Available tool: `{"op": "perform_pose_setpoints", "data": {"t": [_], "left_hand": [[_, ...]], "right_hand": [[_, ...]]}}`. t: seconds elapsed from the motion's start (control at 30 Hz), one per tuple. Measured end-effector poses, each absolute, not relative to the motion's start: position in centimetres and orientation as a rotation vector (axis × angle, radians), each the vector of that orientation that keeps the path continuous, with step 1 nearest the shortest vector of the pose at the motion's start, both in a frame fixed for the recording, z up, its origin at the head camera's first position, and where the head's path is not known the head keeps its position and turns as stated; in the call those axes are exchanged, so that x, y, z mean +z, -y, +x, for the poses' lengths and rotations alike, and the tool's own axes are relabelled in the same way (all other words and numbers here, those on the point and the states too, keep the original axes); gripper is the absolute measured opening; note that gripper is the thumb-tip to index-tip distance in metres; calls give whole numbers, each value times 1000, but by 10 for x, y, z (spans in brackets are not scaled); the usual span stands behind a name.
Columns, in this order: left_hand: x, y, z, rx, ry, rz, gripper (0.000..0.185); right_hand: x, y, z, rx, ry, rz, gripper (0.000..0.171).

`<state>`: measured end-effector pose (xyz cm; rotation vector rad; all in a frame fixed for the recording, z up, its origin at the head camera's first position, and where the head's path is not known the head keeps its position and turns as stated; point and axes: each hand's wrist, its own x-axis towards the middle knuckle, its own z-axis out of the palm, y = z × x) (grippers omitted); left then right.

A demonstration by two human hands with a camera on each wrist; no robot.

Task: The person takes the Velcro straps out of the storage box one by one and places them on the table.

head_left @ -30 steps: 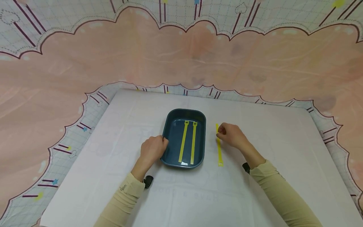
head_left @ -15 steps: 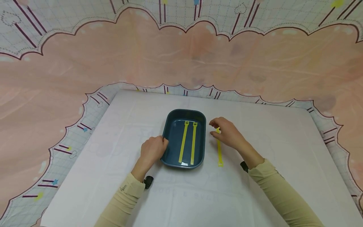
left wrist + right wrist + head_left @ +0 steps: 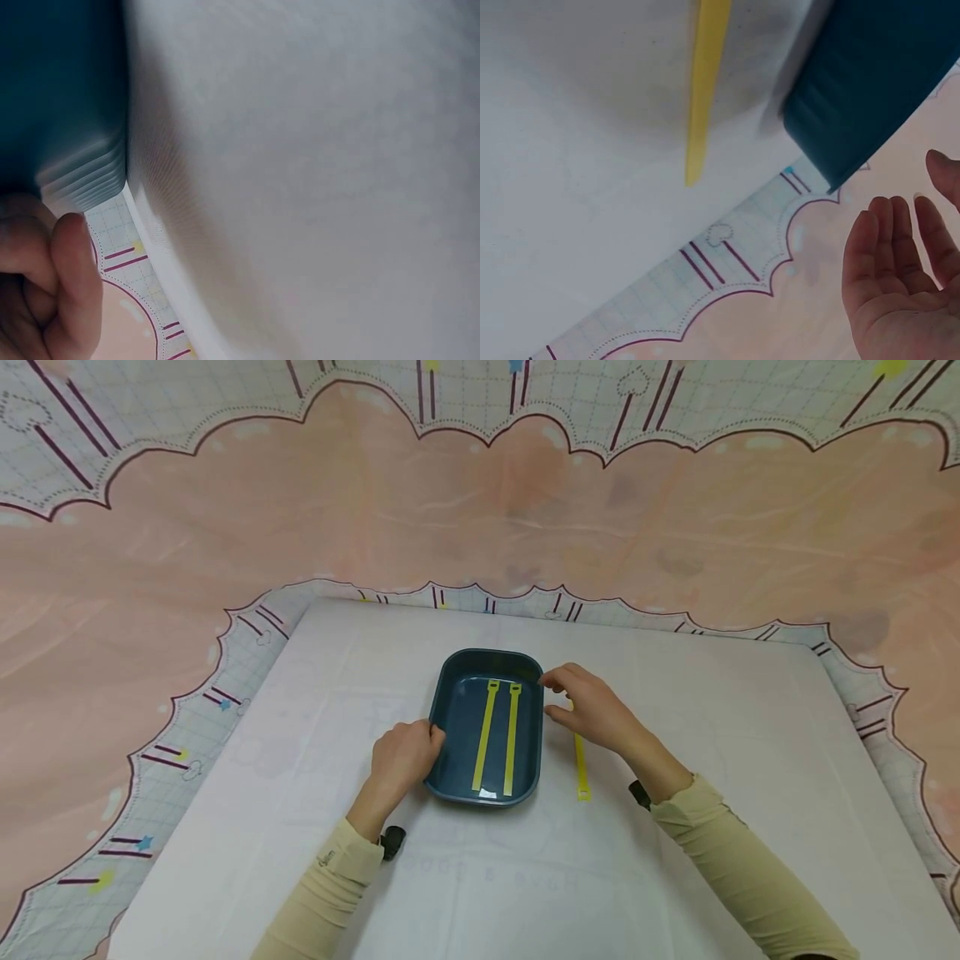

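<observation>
A dark teal rectangular tray (image 3: 491, 793) lies on the table with two flat yellow straps inside, a left strap (image 3: 484, 735) and a right strap (image 3: 512, 739), each with a slotted head. My left hand (image 3: 403, 756) grips the tray's left rim; in the left wrist view its curled fingers (image 3: 75, 277) show beside the tray wall (image 3: 82, 172). My right hand (image 3: 588, 706) is at the right rim, fingers parted and holding nothing; whether the fingertips touch the rim I cannot tell. Beneath that hand lies a third yellow strap (image 3: 581, 768), its far part hidden in the head view.
A white sheet covers the table (image 3: 300, 827). Beyond its edge hangs a peach and white patterned cloth (image 3: 465, 518). Dark wrist cameras are strapped below both hands, such as the left camera (image 3: 392, 842).
My right hand has left the loose strap and moved left to the tray's right rim, its fingers parting. The strap stays on the table. My left hand and the tray have not moved.
</observation>
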<state>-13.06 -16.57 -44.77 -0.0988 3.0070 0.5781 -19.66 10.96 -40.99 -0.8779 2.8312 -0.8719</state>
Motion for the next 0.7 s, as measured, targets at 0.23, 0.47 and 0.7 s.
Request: {"op": "perform_pose_setpoints", "data": {"t": [0.23,0.47,0.7], "left_hand": [[-448,165,-131,580,-2999,-111,34],[-448,165,-130,586,-2998,-100,34],[-448,165,-131,587,-3000,-99,33]], "right_hand": [[-406,-105,-197,-812,-2821,-950,43],[-406,-98,-196,-765,-2810,-1005,44],[-405,-88,-196,-683,-2803,-1054,45]]}}
